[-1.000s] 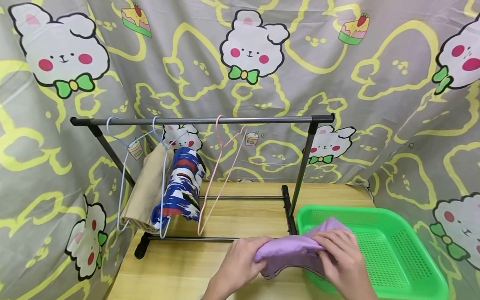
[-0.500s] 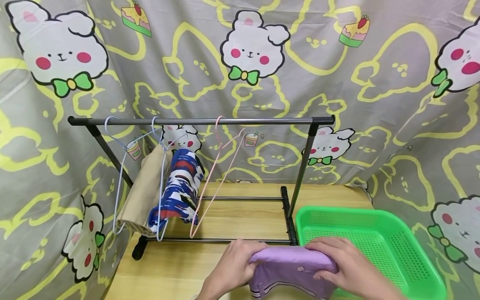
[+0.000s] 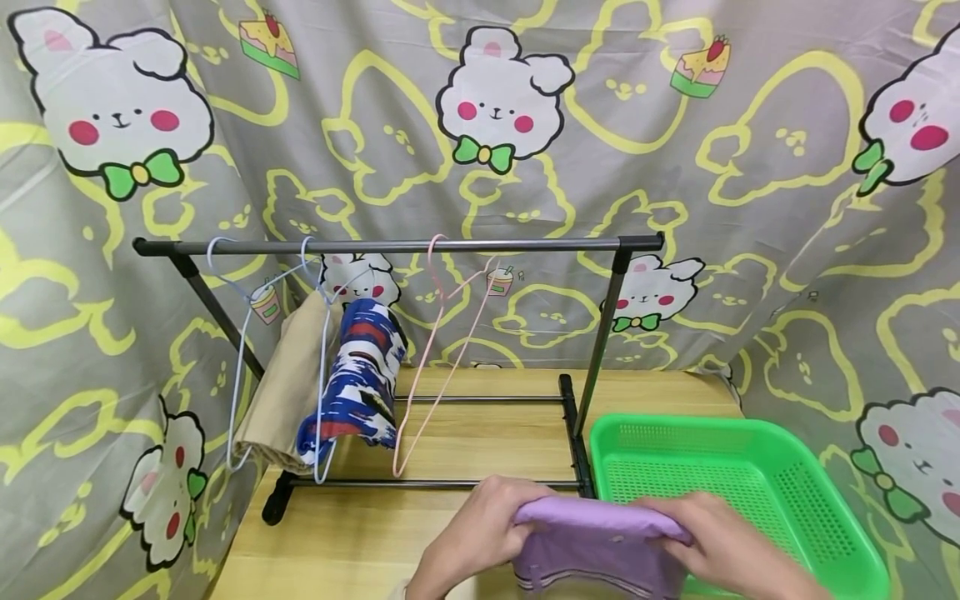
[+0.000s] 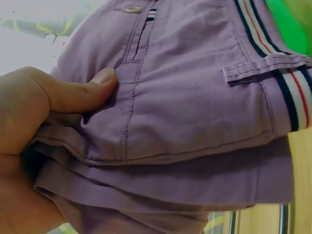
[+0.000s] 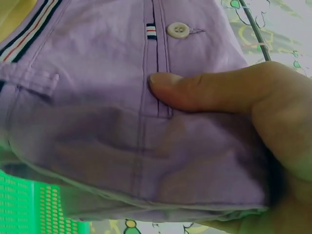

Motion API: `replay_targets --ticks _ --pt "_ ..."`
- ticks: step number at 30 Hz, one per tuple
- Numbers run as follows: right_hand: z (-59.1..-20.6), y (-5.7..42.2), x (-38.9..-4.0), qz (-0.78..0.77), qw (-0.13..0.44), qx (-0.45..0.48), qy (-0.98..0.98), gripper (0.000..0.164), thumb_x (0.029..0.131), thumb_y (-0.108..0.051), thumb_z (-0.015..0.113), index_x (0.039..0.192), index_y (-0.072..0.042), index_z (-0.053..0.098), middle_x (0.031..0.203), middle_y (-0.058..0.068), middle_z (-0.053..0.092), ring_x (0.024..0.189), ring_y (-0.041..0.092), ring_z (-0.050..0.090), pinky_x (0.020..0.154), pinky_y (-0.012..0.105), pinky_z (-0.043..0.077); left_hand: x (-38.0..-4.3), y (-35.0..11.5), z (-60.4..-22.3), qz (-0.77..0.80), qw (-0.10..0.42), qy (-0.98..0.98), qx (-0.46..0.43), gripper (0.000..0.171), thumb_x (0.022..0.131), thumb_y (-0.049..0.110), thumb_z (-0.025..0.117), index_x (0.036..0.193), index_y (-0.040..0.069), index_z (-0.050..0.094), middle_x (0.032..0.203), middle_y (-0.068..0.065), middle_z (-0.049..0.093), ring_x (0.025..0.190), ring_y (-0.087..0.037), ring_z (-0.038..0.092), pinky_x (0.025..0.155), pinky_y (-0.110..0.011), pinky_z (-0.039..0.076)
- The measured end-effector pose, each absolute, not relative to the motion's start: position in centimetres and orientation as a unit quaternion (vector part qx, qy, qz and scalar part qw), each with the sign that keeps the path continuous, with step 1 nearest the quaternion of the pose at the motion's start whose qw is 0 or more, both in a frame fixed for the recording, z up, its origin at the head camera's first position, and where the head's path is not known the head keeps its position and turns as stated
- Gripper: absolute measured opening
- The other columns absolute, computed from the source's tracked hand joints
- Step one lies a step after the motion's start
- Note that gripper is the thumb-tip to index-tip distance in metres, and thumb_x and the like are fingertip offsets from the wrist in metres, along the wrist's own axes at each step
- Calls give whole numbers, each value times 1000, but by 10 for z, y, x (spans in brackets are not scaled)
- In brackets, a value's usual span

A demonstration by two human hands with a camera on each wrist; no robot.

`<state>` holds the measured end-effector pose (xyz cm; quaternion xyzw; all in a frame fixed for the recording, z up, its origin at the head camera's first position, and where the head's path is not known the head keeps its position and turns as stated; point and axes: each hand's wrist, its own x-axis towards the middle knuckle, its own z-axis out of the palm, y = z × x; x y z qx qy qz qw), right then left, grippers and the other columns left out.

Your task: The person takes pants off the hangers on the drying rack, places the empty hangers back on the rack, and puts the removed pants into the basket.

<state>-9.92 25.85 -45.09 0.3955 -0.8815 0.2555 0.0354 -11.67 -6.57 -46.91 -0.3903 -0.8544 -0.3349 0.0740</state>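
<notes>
Purple trousers (image 3: 592, 542), folded over, are held up between both hands in front of the rack. My left hand (image 3: 483, 529) grips the left side of the fold, and my right hand (image 3: 708, 533) grips the right side. In the left wrist view, the thumb (image 4: 87, 92) presses on the cloth beside a buttoned back pocket, while the fingers are hidden underneath. A striped inner waistband (image 4: 297, 97) and a belt loop show there. The right wrist view has the other thumb (image 5: 195, 92) lying across a pocket slit below a button (image 5: 178, 30).
A black metal rack (image 3: 525, 246) stands on the wooden table (image 3: 300, 550). From its bar hang blue hangers (image 3: 322, 400) with beige folded cloth (image 3: 288, 383) and blue patterned cloth (image 3: 363, 371), plus a bare pink hanger (image 3: 420, 392). A green basket (image 3: 825, 492) sits at right.
My right hand has moved slightly right and down from over the basket's edge, and the trousers now stretch flatter between both hands. The pink hanger has swayed slightly.
</notes>
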Motion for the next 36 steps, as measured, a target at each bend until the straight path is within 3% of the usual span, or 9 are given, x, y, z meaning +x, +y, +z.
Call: replay_targets --ticks 5,10,13,19,26,29,34,36 --pt "-443 270 -100 194 100 358 -908 59 63 5 81 116 -20 74 93 -8 75 74 -3 59 54 25 47 -123 -51 -468 -333 82 -843 -415 51 79 -4 76 123 23 73 115 12 73 103 4 64 90 -17 51" --pt "-435 286 -98 138 153 299 -932 68 56 6 81 116 -26 76 97 -11 75 76 -3 60 56 29 49 -131 -30 -467 -302 87 -837 -448 74 78 -7 75 143 24 59 136 5 65 124 -6 59 101 -24 48" --pt "-436 299 -97 118 191 273 -935 70 54 5 83 115 -28 77 96 -12 75 78 5 67 58 35 54 -134 -13 -466 -261 90 -845 -458 80 80 -2 78 151 23 52 142 -2 61 131 -12 55 105 -29 46" --pt "-441 330 -100 119 245 248 -930 70 54 4 82 117 -25 76 100 -2 77 82 24 72 61 40 56 -141 24 -460 -214 107 -851 -467 78 86 2 75 155 26 47 145 -6 58 134 -16 53 112 -37 41" --pt "-448 360 -106 119 274 206 -932 75 53 8 76 121 -24 75 107 7 74 73 28 67 50 31 41 -154 62 -466 -208 99 -859 -457 79 92 1 68 159 33 39 154 -1 49 141 -19 45 108 -68 36" --pt "-456 373 -112 116 285 196 -931 80 51 11 69 123 -24 75 113 6 73 79 32 66 57 35 41 -162 77 -475 -195 89 -864 -456 84 93 -1 67 161 34 32 158 0 43 143 -19 41 108 -70 33" --pt "-477 387 -125 130 296 198 -925 78 53 12 65 122 -24 76 116 6 74 97 40 65 87 42 44 -171 98 -496 -145 57 -878 -453 99 87 -2 74 164 36 22 164 3 32 146 -22 35 107 -70 35" --pt "-486 391 -129 133 301 202 -922 77 53 13 64 120 -22 77 114 8 74 99 43 64 104 34 40 -172 104 -503 -129 43 -881 -454 103 86 0 77 164 37 20 166 4 28 147 -21 33 106 -68 36"
